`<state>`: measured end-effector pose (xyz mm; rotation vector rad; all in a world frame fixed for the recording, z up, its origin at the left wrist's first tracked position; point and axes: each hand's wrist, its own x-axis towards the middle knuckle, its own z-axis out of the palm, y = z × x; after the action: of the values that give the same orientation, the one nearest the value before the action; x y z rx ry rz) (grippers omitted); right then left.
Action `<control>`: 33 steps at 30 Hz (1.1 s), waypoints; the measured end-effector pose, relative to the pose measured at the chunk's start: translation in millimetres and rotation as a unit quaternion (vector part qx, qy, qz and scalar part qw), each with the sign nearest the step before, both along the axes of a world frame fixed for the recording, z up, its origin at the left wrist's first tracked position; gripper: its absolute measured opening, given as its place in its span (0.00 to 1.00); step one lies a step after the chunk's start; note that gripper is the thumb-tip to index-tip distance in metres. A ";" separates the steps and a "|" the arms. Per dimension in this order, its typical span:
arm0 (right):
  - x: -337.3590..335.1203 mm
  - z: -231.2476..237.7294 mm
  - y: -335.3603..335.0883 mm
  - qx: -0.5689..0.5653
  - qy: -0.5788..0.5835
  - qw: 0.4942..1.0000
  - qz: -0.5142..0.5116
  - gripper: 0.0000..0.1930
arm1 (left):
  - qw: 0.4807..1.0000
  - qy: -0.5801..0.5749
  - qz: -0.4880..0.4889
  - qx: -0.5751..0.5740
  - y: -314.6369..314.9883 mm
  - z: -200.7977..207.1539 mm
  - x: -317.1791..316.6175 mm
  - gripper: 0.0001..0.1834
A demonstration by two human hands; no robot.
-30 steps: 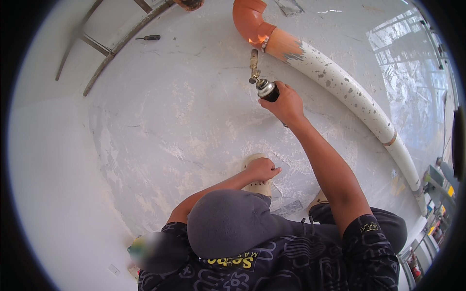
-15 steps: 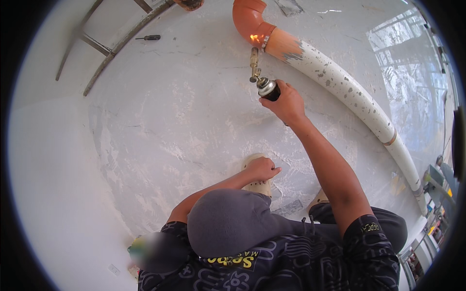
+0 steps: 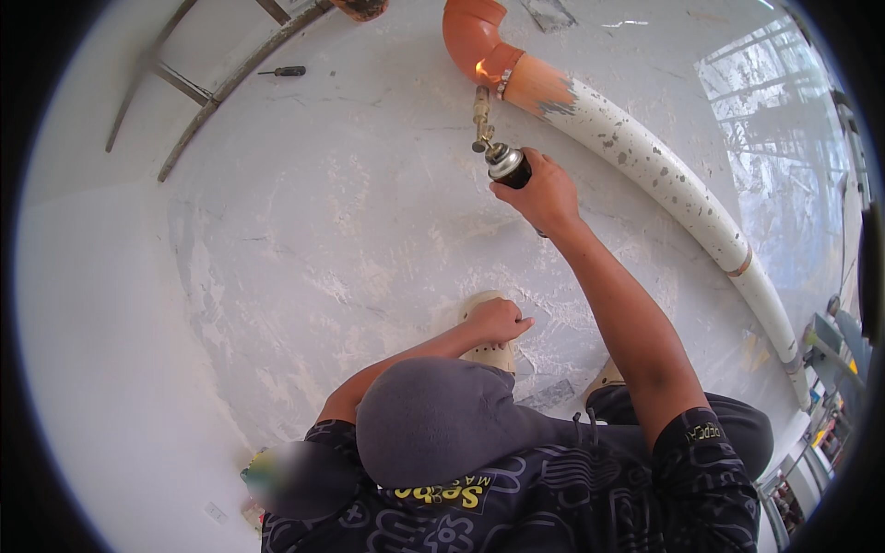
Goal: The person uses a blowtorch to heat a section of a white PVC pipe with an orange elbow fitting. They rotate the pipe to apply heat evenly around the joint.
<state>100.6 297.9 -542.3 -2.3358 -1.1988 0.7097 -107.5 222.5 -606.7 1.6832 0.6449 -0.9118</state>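
Note:
My right hand [image 3: 550, 192] is closed round the dark canister of a gas blowtorch [image 3: 507, 166]. From the torch's brass nozzle a small orange flame [image 3: 481, 69] plays on an orange pipe elbow [image 3: 470, 41], just beside its joint. That elbow joins a long white pipe [image 3: 654, 152] with an orange end and grey flaked patches. A metal band [image 3: 503, 83] rings the joint. Lower down, my left hand [image 3: 501, 321] rests curled above a beige clog [image 3: 484, 302] on my foot, with nothing visible in it; its palm side is hidden.
A black-handled screwdriver [image 3: 289, 71] lies on the dusty pale floor [image 3: 304, 212]. At the upper left is a wooden ladder-like frame [image 3: 207, 103]. Glossy sheeting or glass [image 3: 784, 120] stands beyond the pipe, and assorted items [image 3: 834, 359] crowd the far right.
The torch has shifted very slightly up and left, and its flame looks narrower. My left hand has stayed in place.

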 end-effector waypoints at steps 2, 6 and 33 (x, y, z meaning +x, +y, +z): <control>-0.1 2.3 1.4 0.007 0.003 1.000 -0.002 0.39 | 1.000 -0.005 -0.002 0.005 -0.7 0.4 0.0 0.33; 0.8 6.2 3.8 0.004 0.015 1.000 -0.008 0.33 | 1.000 0.007 0.007 -0.005 -1.7 1.9 0.3 0.33; 35.5 26.7 18.0 0.058 0.066 0.995 -0.053 0.35 | 1.000 0.005 0.020 -0.014 -0.2 0.9 0.5 0.33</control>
<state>136.2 315.8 -515.6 -2.2022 -1.0221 0.7244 -107.0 222.3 -605.9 1.6366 0.6679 -0.8963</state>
